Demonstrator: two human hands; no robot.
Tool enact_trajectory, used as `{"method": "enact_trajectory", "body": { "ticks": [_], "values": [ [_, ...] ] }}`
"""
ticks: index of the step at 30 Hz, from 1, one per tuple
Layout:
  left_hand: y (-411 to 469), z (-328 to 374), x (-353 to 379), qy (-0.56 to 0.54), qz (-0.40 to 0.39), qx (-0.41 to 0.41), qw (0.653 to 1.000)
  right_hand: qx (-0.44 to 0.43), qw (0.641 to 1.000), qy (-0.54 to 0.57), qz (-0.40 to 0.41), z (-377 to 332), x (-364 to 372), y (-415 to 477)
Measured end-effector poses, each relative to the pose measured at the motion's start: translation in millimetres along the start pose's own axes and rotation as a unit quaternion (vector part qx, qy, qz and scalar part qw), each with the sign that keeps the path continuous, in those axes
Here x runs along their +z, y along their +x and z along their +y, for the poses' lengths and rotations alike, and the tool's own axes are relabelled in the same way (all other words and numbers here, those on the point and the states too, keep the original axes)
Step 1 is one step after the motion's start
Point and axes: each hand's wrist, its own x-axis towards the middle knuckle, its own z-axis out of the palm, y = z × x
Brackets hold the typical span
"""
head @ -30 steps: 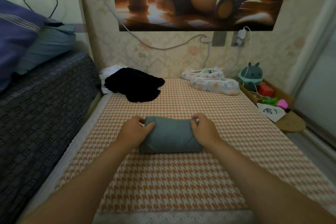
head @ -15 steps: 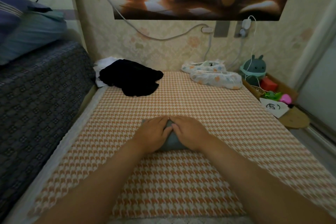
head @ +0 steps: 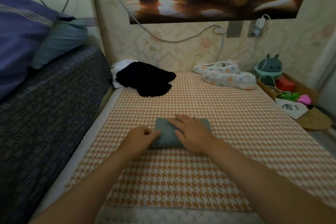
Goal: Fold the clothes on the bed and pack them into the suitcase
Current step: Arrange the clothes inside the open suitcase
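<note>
- Your right hand (head: 192,132) presses flat, fingers spread, on the folded grey-green garment (head: 166,133).
- Your left hand (head: 140,139) pinches its left end.
- It lies at the bed's (head: 200,178) middle.

Bare bedspread (head: 181,178) near front edge; black garment (head: 145,78) in far-left corner, patterned cloth (head: 227,78) far-right, gap between

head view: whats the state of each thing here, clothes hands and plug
grey-green garment, folded into a small bundle on the bed
right hand, flat on the bundle, fingers straight
left hand, fingers curled, pinching the bundle's left end
black garment, unfolded, crumpled at the bed's far left
patterned garment, unfolded, crumpled at the far right
white charger, plugged in
</note>
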Motion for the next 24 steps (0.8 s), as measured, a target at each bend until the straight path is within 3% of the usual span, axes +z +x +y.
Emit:
{"method": "enact_trajectory", "body": {
  "ticks": [2, 8, 12, 14, 16, 18, 21, 24],
  "values": [
    [-9, 5, 1, -0.024, -0.001, -0.019, 1.0, 0.009, 0.999, -0.016, -0.035, -4, 4, -2],
    [-19, 6, -3, -0.214, -0.011, -0.128, 0.968, 0.038, 0.999, -0.01, -0.036, 4, 3, 1],
    [-23, 6, -9, -0.159, -0.089, -0.152, 0.971, 0.033, 0.998, 0.003, -0.055, 7, 2, 0],
    [-16, 10, -14, -0.006, -0.094, -0.108, 0.99, 0.027, 0.997, 0.002, -0.068, 8, 1, 0],
    [-7, 16, -16, 0.151, -0.03, -0.012, 0.988, 0.011, 0.995, -0.009, -0.095, 10, -2, 1],
    [0, 27, -13, 0.174, 0.014, 0.134, 0.976, -0.006, 0.992, -0.014, -0.122, 13, -7, 1],
    [11, 42, 0, 0.212, -0.122, 0.259, 0.934, -0.01, 0.99, -0.01, -0.141, 17, -14, 1],
    [20, 35, 19, 0.305, -0.166, 0.232, 0.909, 0.004, 0.99, -0.029, -0.14, 21, -16, -4]
  ]
}}
